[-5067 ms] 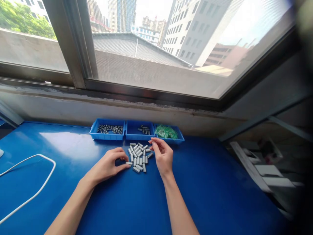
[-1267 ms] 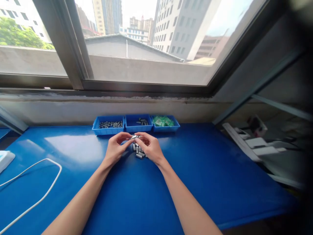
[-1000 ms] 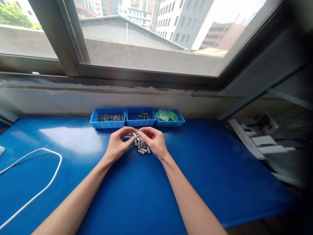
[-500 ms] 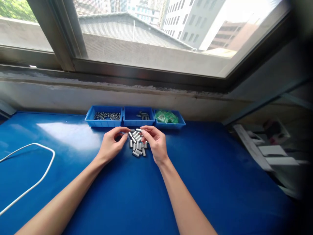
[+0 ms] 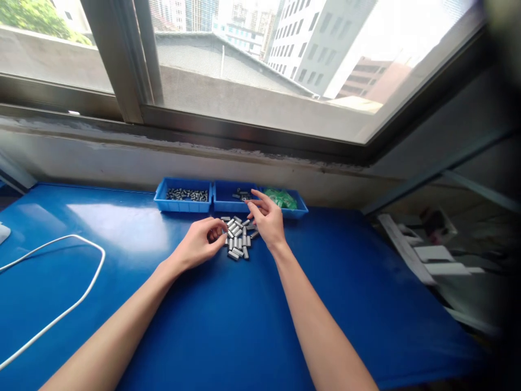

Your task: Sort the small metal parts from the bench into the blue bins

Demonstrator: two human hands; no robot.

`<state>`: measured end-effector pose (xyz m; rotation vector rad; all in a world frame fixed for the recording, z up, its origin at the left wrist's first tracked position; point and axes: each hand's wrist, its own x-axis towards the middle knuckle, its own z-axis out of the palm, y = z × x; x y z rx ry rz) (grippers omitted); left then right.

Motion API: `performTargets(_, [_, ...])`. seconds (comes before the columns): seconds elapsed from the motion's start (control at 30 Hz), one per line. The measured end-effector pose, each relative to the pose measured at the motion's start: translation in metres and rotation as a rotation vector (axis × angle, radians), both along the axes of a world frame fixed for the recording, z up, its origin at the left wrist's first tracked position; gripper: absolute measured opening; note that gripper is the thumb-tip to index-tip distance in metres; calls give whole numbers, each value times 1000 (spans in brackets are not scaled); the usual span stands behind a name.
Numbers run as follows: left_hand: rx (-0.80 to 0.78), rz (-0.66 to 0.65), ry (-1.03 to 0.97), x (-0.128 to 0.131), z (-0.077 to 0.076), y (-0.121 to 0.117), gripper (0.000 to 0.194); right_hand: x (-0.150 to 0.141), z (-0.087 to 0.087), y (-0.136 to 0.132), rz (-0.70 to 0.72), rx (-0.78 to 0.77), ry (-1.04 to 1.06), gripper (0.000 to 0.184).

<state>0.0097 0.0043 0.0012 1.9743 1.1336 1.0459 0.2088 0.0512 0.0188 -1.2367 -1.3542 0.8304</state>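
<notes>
A loose pile of short silvery metal hex standoffs (image 5: 238, 241) lies on the blue tabletop. At the pile's left edge is my left hand (image 5: 202, 239), its fingers curled and a gap showing between thumb and index finger. My right hand (image 5: 268, 220) reaches over the front wall of the middle blue bin (image 5: 228, 206), fingers stretched out and apart. Nothing shows in its grasp. Inside that bin, several dark metal pieces (image 5: 241, 194) sit near the right fingertips, partly covered by them.
Beside the middle bin, a left blue bin (image 5: 179, 206) contains many small metal parts (image 5: 187, 194). The right blue bin (image 5: 299, 210) holds a green plastic bag (image 5: 283, 198). A white cable (image 5: 100, 266) loops over the table's left side. Behind runs a wall below a window (image 5: 252, 87).
My right hand has moved from above the pile to the middle bin; the standoff in its fingers is gone from them. My left hand has lowered slightly beside the pile. The camera view has shifted.
</notes>
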Motion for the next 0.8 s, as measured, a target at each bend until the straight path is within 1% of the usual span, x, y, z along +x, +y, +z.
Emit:
performTargets(0.07, [-1,-44,25,-4,2,-2,13,4,-3,-6,9,24,6,42])
performTargets(0.13, [10,-59,45,-8,3,-3,13,8,-8,-15,5,43,0,35])
performTargets(0.23, [48,-72,84,-12,2,-4,20,12,-14,-30,-15,64,-63,30])
performTargets(0.33, [92,-104,153,-14,0,-4,24,11,-14,-38,-16,91,-100,27])
performTargets(0.47, [153,-125,222,-14,0,-4,20,6,-11,-40,-4,110,-106,26])
performTargets(0.6, [190,-107,289,-15,1,-5,18,3,-10,-41,16,100,-122,25])
performTargets(0.8, [197,-10,411,-22,0,-3,18,3,-9,-42,22,120,-123,22])
